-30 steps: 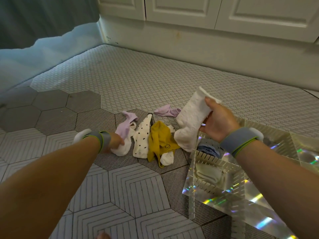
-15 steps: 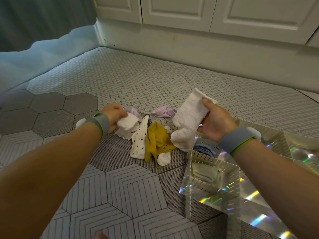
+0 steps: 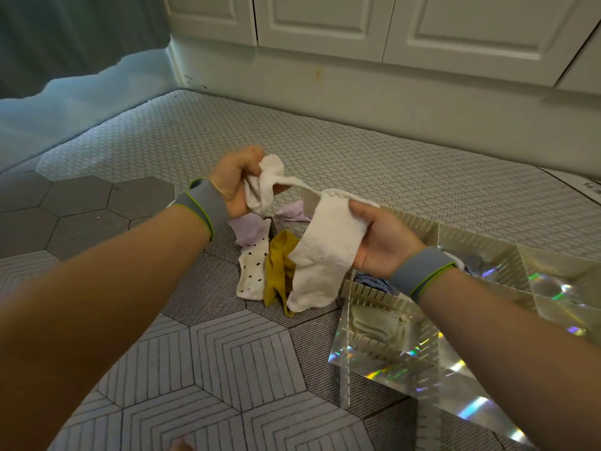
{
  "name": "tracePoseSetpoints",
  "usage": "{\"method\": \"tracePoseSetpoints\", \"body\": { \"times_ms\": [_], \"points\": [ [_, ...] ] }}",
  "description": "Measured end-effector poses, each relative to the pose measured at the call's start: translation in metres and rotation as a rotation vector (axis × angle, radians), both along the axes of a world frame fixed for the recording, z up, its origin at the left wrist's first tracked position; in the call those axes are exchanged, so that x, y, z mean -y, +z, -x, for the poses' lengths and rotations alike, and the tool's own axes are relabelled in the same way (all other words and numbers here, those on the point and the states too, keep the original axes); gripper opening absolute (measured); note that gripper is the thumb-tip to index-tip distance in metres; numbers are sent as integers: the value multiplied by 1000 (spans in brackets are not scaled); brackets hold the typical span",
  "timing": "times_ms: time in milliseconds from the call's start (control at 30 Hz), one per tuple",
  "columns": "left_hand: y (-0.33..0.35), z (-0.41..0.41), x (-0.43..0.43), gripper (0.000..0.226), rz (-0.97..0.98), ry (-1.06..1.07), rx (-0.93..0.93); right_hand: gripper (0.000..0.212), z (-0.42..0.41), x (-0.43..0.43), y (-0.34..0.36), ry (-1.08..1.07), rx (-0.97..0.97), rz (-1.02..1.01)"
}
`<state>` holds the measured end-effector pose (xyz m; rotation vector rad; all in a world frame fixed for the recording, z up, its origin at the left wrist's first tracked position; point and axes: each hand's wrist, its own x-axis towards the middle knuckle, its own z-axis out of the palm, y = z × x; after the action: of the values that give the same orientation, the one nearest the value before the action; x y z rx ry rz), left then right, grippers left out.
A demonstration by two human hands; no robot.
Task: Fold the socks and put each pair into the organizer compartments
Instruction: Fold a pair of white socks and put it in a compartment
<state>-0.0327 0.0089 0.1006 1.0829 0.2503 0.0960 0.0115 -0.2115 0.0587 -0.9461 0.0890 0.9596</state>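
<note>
My left hand point(image 3: 234, 181) grips a bunched white sock point(image 3: 267, 183) raised above the floor. My right hand point(image 3: 380, 242) holds a second white sock point(image 3: 320, 255) by its cuff, and it hangs down flat. The two socks meet at their upper edges between the hands. Below them on the mat lie a white dotted sock point(image 3: 253, 271), a mustard sock point(image 3: 278, 265) and lilac socks point(image 3: 248, 231). The clear iridescent organizer point(image 3: 455, 323) stands at the right. One near compartment holds a folded cream pair point(image 3: 377, 323) and another a blue pair point(image 3: 372, 283).
The floor is a grey mat with hexagon patterns point(image 3: 211, 369). White cabinet doors and a plinth point(image 3: 325, 60) run along the back. A blue-grey curtain point(image 3: 65, 60) hangs at the far left.
My left hand has picked the second white sock out of the pile and lifted it up and right toward the sock held in my right hand.
</note>
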Motion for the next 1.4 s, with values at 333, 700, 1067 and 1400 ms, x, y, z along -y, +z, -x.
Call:
{"method": "tracePoseSetpoints", "body": {
  "times_ms": [333, 700, 1067, 1400],
  "points": [
    [-20, -3, 24, 22, -61, -269, -78, 44, 0, 0, -6, -127, -83, -200],
    [-55, 2, 29, 56, -288, -391, -488, 47, 3, 7, 7, 32, 82, -137],
    [-50, -6, 26, 51, -255, -376, -545, 66, 7, 5, 7, 54, 144, 61],
    [-33, -4, 21, 20, -272, -321, -390, 11, 2, 6, 6, -74, 234, 278]
  ]
}}
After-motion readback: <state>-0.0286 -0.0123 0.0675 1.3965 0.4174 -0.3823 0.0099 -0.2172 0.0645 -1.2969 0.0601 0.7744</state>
